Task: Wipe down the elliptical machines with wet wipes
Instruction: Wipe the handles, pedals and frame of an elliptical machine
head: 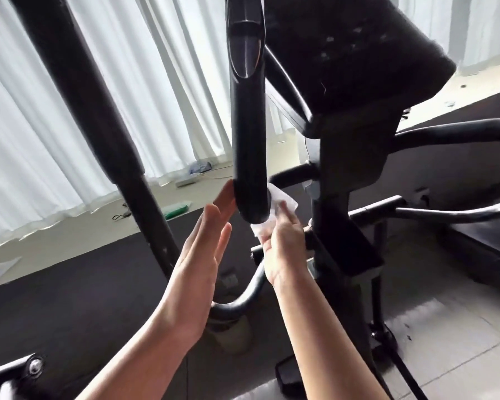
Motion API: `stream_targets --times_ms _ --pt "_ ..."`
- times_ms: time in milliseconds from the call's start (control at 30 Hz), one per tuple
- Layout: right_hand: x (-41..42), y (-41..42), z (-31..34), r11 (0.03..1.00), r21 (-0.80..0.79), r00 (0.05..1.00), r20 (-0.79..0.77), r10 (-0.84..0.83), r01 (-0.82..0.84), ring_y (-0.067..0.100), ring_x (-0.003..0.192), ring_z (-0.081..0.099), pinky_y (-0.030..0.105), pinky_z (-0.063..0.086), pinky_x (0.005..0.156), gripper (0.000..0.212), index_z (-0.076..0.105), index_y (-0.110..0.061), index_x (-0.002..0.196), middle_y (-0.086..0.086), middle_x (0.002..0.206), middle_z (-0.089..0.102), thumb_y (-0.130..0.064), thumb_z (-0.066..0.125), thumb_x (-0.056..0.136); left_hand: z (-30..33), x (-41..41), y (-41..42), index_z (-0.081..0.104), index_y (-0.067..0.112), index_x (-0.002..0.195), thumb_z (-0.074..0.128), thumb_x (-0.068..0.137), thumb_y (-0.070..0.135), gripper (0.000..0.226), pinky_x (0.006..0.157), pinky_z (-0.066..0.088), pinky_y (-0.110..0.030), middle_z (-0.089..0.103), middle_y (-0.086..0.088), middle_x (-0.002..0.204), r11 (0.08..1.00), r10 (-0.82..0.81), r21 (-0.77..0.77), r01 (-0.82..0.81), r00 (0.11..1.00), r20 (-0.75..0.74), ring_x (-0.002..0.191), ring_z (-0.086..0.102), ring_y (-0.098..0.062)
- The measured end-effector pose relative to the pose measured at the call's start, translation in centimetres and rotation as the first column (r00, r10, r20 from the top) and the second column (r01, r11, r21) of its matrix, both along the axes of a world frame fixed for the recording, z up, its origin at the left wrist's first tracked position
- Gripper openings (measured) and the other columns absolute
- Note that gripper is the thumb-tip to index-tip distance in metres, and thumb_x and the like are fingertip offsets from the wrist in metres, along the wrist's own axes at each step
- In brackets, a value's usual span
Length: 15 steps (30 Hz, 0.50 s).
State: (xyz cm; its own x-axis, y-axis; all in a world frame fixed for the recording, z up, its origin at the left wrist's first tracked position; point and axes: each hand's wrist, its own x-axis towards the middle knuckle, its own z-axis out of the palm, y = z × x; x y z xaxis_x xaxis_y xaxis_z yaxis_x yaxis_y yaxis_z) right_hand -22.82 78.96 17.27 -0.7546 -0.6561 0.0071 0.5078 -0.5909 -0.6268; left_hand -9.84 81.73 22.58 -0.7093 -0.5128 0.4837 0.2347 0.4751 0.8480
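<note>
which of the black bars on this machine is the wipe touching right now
The thick central handlebar, at its lower end: the right hand presses the wet wipe there.

We see daylight glowing through the white curtains (70, 125), silhouetting the dark elliptical frame (247, 125); edges bend and blur.

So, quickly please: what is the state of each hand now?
Left hand: open, fingers straight, fingertips against the thick black handlebar tube.
Right hand: holding the crumpled white wet wipe against the same tube.
</note>
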Motion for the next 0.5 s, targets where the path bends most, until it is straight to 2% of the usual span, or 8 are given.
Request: stream_targets --times_ms 100,167,267,333,367,433,500 --pt "2.0 0.8 1.4 0.999 -0.043 0.994 0.107 0.017 -0.013 0.004 0.075 0.061 0.009 0.050 0.065 0.033 0.063 -0.013 0.126 -0.003 0.089 0.067 -0.015 0.037 0.107 0.1 0.2 -0.1 0.041 0.028 0.147 0.045 0.078 0.081 0.087 0.117 0.016 -0.032 0.045 0.019 0.149 1.000 0.004 -0.011 -0.003 0.999 0.046 0.142 0.031 0.003" --pt "3.2 1.9 1.3 1.000 -0.022 0.991 0.135 -0.005 0.008 0.005 0.081 0.060 0.006 0.047 0.067 0.034 0.061 -0.011 0.130 0.002 0.102 0.067 -0.016 0.037 0.107 0.1 0.3 -0.2 0.035 0.026 0.150 0.042 0.078 0.082 0.092 0.117 0.014 -0.031 0.042 0.020 0.151 1.000 -0.001 -0.025 0.003 0.997 0.072 0.142 0.029 0.004" --pt "4.5 3.6 1.6 1.000 0.001 0.991 0.129 -0.027 0.027 0.005 0.094 0.066 0.010 0.049 0.083 0.033 0.063 -0.012 0.127 -0.001 0.113 0.072 -0.017 0.038 0.106 0.0 0.4 -0.5 0.035 0.028 0.150 0.040 0.078 0.084 0.091 0.117 0.012 -0.030 0.040 0.022 0.152 1.000 -0.015 0.001 0.015 0.997 0.081 0.142 0.027 0.006" --pt "5.4 5.0 2.1 1.000 -0.002 0.992 0.121 -0.026 0.026 0.005 0.102 0.068 0.020 0.050 0.096 0.031 0.067 -0.013 0.119 -0.003 0.109 0.074 -0.018 0.039 0.106 -0.1 0.3 -0.6 0.037 0.030 0.148 0.037 0.082 0.082 0.085 0.117 0.012 -0.028 0.040 0.023 0.151 1.000 -0.019 0.018 0.018 0.997 0.080 0.142 0.028 0.008" --pt "5.8 5.8 2.5 1.000 0.000 0.991 0.133 -0.017 0.018 0.005 0.102 0.068 0.024 0.050 0.098 0.030 0.069 -0.014 0.113 -0.005 0.105 0.075 -0.018 0.040 0.106 -0.1 0.2 -0.7 0.037 0.030 0.148 0.033 0.087 0.077 0.077 0.119 0.012 -0.028 0.041 0.023 0.150 0.999 -0.017 0.036 0.014 0.997 0.071 0.140 0.029 0.009" --pt "6.6 7.2 3.3 1.000 -0.017 0.985 0.170 0.007 -0.005 0.007 0.100 0.069 0.025 0.051 0.096 0.029 0.070 -0.014 0.108 -0.004 0.101 0.076 -0.019 0.041 0.105 -0.2 0.1 -0.8 0.038 0.029 0.147 0.021 0.091 0.061 0.066 0.122 0.011 -0.029 0.043 0.023 0.149 0.996 -0.018 0.086 0.014 0.999 0.048 0.139 0.030 0.011" --pt "7.3 8.3 3.9 0.998 -0.067 0.969 0.243 0.034 -0.018 0.011 0.098 0.071 0.026 0.055 0.090 0.027 0.069 -0.010 0.110 0.000 0.099 0.076 -0.018 0.044 0.104 -0.2 0.2 -0.9 0.038 0.027 0.148 0.018 0.091 0.055 0.067 0.123 0.010 -0.031 0.043 0.020 0.150 0.993 -0.039 0.117 0.034 0.999 0.038 0.139 0.030 0.009"
